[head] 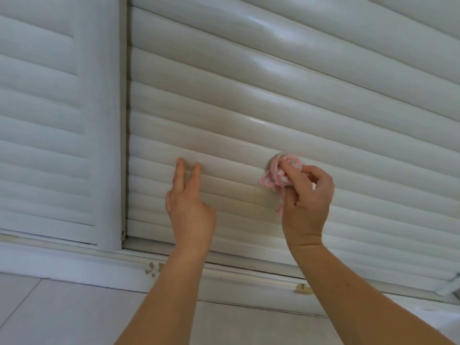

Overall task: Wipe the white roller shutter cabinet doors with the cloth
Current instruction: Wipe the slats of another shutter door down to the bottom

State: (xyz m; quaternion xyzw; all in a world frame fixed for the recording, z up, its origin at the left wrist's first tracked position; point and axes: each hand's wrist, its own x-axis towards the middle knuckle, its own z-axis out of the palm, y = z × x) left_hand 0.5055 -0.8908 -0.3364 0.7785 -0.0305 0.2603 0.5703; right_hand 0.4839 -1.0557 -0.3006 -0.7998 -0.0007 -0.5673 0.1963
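1. At far left, I saw a white louvred door (47, 125) with broad, smooth slats, matte in the flat light, ending in a plain upright frame edge.
2. A narrow beige upright strip (123, 120) divided it from the neighbouring panel.
3. The white roller shutter door (273, 83) filled the middle and right of my view: rounded horizontal ribs, glossy enough to throw bright glints near the top, faintly yellowed lower down.
4. My left hand (190, 207) was flat and relaxed, fingers straight and close together, their tips touching a rib of the shutter; it held nothing.
5. My right hand (307, 195) had its thumb and fingers curled round the cloth (281, 170), a bunched pink-and-white weave with a soft, nubby texture, pressed against a rib to the right of the left hand's fingertips; a loose tail of it hung below my fingers.
6. Beneath the doors ran a white sill (99, 267), its paint chipped in two spots to show tan underneath (302, 288).
7. Pale tiles (62, 314) with thin joints lay below.
8. I could read no brand, label or writing anywhere.
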